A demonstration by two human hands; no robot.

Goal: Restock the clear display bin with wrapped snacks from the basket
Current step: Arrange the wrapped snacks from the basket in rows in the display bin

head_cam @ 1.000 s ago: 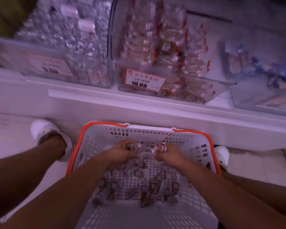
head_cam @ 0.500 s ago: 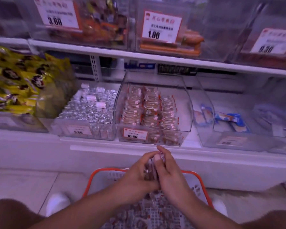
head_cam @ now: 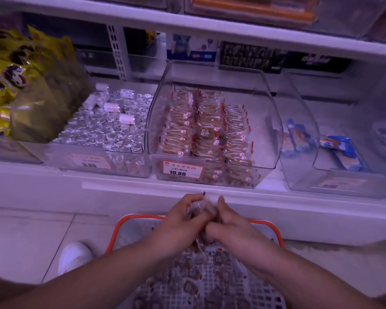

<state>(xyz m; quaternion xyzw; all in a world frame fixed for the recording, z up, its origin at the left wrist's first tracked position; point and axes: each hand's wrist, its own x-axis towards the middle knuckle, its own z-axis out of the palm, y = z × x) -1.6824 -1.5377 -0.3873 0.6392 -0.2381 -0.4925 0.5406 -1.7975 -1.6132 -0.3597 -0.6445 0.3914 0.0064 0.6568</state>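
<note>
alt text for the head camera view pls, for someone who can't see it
Two hands, left hand and right hand, together hold a bunch of wrapped snacks above an orange-rimmed basket, just below a shelf's clear display bin priced 10.80 and part-filled with rows of snacks.

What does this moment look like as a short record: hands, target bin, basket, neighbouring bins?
left hand: grips a bunch of wrapped snacks, above the basket
right hand: grips the same bunch, touching the left hand
clear display bin: rows of wrapped snacks, right side bare, tag reads 10.80
basket: orange rim, on the floor, snacks left inside
left neighbour: foil-wrapped pieces
right neighbour: blue packets
</note>
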